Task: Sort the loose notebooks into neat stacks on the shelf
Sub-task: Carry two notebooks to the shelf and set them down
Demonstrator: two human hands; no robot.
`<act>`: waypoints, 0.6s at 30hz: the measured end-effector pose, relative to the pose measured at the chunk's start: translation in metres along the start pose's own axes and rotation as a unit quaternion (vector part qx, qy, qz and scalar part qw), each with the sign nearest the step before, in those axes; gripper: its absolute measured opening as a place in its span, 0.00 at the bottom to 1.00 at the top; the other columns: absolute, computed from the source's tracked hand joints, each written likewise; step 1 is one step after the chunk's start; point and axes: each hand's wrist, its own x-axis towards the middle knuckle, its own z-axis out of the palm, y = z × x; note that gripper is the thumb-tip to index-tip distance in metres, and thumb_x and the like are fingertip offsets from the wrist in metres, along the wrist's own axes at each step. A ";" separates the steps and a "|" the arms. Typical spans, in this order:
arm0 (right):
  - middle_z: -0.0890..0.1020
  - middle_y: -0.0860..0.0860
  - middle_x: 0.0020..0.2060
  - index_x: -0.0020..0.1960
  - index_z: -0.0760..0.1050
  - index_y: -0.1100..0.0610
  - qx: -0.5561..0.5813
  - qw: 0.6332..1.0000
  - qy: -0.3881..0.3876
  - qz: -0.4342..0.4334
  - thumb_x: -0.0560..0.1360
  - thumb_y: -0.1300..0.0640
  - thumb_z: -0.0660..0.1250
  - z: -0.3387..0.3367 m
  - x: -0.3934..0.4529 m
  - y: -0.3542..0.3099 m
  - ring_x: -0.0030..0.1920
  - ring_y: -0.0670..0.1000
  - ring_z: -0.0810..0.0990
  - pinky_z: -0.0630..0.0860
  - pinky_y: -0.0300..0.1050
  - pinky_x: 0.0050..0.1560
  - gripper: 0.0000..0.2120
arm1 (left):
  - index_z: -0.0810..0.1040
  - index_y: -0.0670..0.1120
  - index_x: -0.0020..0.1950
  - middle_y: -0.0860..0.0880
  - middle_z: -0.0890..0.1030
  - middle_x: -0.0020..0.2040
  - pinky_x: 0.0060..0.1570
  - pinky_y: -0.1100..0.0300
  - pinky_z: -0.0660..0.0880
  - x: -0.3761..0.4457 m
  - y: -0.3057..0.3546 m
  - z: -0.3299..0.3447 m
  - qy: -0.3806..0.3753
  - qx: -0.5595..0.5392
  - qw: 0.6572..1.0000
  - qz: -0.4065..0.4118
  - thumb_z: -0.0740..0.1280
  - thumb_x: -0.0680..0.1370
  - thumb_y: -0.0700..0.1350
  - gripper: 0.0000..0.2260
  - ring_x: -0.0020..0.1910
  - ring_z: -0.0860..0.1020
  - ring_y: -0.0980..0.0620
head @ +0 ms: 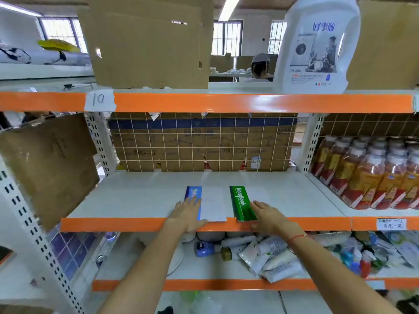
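Observation:
Two notebooks lie side by side at the front of the middle shelf (140, 196). The blue-and-white notebook (212, 203) sits on the left, its front edge poking slightly over the orange shelf lip. The green notebook (242, 203) lies to its right. My left hand (188, 215) rests flat with straight fingers on the blue notebook's left edge. My right hand (268, 217) rests flat with straight fingers against the green notebook's right side. Whether either notebook tops a stack cannot be told.
A wire grid and cardboard box (201, 143) back the shelf. Bottles of orange drink (371, 175) fill the right bay. A cardboard sheet (49, 164) leans at left. Tubes and pouches (267, 254) crowd the lower shelf. A white detergent jug (317, 46) stands above.

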 end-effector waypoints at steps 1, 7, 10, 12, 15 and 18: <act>0.52 0.54 0.77 0.77 0.46 0.57 -0.006 1.000 -0.003 -0.008 0.77 0.44 0.63 0.003 0.002 0.000 0.75 0.55 0.53 0.55 0.51 0.74 0.39 | 0.43 0.44 0.78 0.45 0.44 0.78 0.74 0.50 0.48 0.004 0.002 0.004 -0.006 0.004 1.000 0.004 0.56 0.80 0.61 0.37 0.77 0.46 0.47; 0.49 0.54 0.77 0.78 0.43 0.57 -0.024 0.999 -0.029 -0.033 0.76 0.43 0.63 0.020 0.022 0.010 0.76 0.55 0.49 0.50 0.53 0.74 0.41 | 0.42 0.45 0.78 0.46 0.44 0.78 0.75 0.51 0.47 0.022 0.010 0.027 -0.048 -0.028 0.998 -0.010 0.61 0.77 0.61 0.40 0.77 0.45 0.48; 0.49 0.53 0.77 0.78 0.43 0.56 -0.026 0.998 -0.034 -0.038 0.77 0.42 0.62 0.023 0.036 0.017 0.76 0.54 0.49 0.50 0.52 0.74 0.41 | 0.43 0.45 0.78 0.46 0.45 0.78 0.75 0.51 0.48 0.033 0.009 0.029 -0.047 -0.038 0.998 -0.011 0.63 0.77 0.60 0.40 0.77 0.46 0.48; 0.50 0.53 0.77 0.78 0.43 0.56 -0.018 0.998 -0.039 -0.042 0.76 0.42 0.62 0.027 0.042 0.020 0.76 0.54 0.50 0.50 0.53 0.74 0.41 | 0.43 0.45 0.78 0.46 0.45 0.79 0.74 0.51 0.49 0.037 0.011 0.027 -0.053 -0.045 0.998 -0.011 0.63 0.77 0.59 0.40 0.77 0.47 0.48; 0.52 0.52 0.77 0.78 0.46 0.54 -0.010 0.998 -0.039 -0.044 0.75 0.42 0.65 0.030 0.048 0.026 0.75 0.54 0.52 0.54 0.51 0.74 0.42 | 0.46 0.47 0.78 0.46 0.49 0.78 0.74 0.53 0.52 0.040 0.012 0.023 -0.058 -0.049 0.997 -0.013 0.64 0.77 0.58 0.39 0.77 0.50 0.48; 0.55 0.51 0.76 0.78 0.48 0.52 0.001 0.997 -0.048 -0.051 0.75 0.45 0.66 0.025 0.052 0.032 0.74 0.54 0.56 0.59 0.49 0.72 0.39 | 0.51 0.49 0.78 0.48 0.54 0.78 0.73 0.53 0.57 0.043 0.012 0.013 -0.072 -0.042 0.996 -0.013 0.65 0.77 0.58 0.36 0.76 0.54 0.48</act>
